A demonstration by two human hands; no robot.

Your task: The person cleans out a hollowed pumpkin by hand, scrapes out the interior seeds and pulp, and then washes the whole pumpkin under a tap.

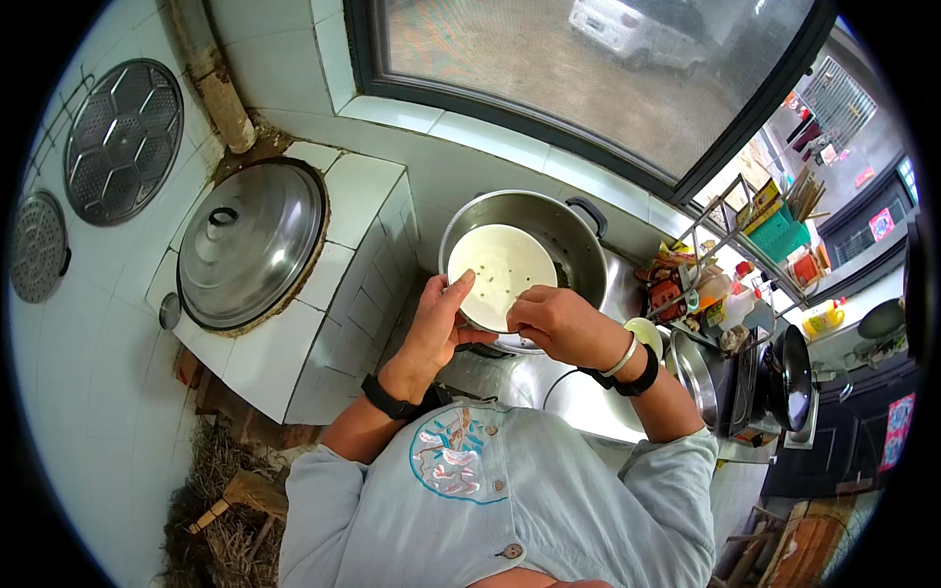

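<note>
My left hand [434,320] grips the near left side of a white bowl [503,253], its thumb over the rim. Several small greenish bits, possibly beans, are scattered on the bowl's inner surface. Curled fingers of my right hand [559,320] reach over the bowl's near right rim. Its fingertips are hidden, so I cannot tell whether they pinch anything. The bowl is held above a large stainless steel pot [584,253] with black side handles. Some dark green matter shows at the pot's bottom, mostly covered by the bowl.
Left, a domed metal lid [253,242] covers the tiled stove [257,367]. A window [529,81] stands behind the pot. To the right are condiment bottles [735,305], a metal basin [693,375], a black wok [790,378] and a wire rack [698,261]. Dry brushwood [242,544] lies low left.
</note>
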